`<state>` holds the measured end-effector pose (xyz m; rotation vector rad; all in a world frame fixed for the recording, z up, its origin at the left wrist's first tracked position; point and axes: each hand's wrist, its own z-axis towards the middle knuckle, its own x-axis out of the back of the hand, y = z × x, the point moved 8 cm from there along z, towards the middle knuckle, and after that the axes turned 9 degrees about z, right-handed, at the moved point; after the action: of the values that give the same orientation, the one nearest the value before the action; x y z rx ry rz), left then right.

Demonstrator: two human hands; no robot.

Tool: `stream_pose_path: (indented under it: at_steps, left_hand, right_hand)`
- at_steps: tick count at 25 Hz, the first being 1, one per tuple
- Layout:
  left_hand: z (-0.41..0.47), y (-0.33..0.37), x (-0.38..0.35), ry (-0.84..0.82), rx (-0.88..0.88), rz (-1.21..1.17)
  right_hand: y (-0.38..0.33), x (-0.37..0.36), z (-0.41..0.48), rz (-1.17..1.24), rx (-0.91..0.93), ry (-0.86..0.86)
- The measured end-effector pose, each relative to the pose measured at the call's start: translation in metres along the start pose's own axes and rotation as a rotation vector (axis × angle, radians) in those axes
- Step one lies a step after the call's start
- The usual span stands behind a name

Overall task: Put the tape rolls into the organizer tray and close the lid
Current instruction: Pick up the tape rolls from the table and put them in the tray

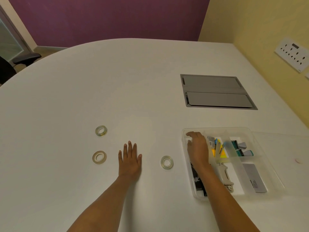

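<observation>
We see 3 clear tape rolls [101, 130] [99, 157] [166, 162] on the white worktop [133, 81]. Our left hand [130, 160] lies flat, empty; our right hand [197, 148] reaches, fingers spread, into the clear plastic organizer tray [254, 134], its hold unclear. The grey card's [254, 178] print is unreadable.

white table [133, 81] | grey cable hatch [215, 92] | wall socket panel [293, 56] | black chair [20, 61]
</observation>
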<state>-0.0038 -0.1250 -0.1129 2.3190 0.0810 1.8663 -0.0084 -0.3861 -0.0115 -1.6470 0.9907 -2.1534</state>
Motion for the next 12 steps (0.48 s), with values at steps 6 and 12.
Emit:
stream_pose_path:
  at_steps: [6, 12]
  left_hand:
    - [0.001, 0.0, 0.0, -0.059, 0.003, 0.0]
    - [0.004, -0.002, -0.003, -0.106, 0.003, 0.006]
  right_hand:
    - [-0.056, -0.062, -0.043, -0.121, 0.19, -0.314]
    - [-0.033, -0.103, -0.067, -0.388, 0.079, -0.612]
